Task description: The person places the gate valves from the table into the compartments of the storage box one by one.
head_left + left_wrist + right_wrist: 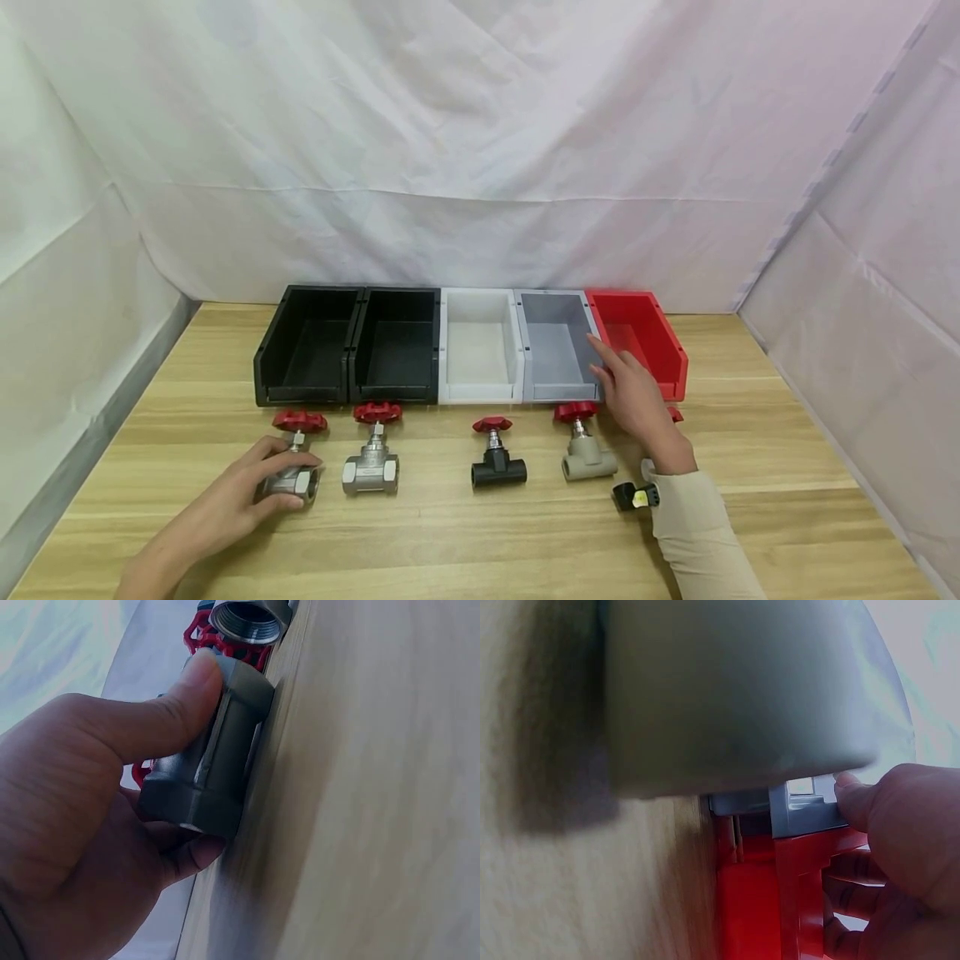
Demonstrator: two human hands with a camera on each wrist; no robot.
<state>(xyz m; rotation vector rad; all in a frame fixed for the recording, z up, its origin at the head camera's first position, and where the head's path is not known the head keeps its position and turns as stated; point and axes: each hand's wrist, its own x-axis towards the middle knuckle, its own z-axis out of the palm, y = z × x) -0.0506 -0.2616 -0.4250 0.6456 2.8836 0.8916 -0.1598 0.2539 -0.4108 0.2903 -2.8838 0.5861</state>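
At the left, my left hand (236, 496) grips the body of a metal gate valve (288, 483) with a red handwheel. In the left wrist view the thumb lies across one end of this valve (232, 750) and fingers reach the other end, close over the table. My right hand (637, 404) is over the border of the grey bin (558, 392) and the red bin (672, 387), index finger extended and nothing visible in its grasp. In the right wrist view its thumb is right at the grey bin's edge, with the other fingers by the red bin wall (750, 907).
Two black bins (307, 395) and a white bin (480, 395) continue the row. Before them stand a second metal valve (371, 473), a black valve (498, 472) and a beige valve (588, 462). Another red handwheel (676, 414) shows behind the right arm; a yellow-labelled black piece (626, 497) is by the sleeve.
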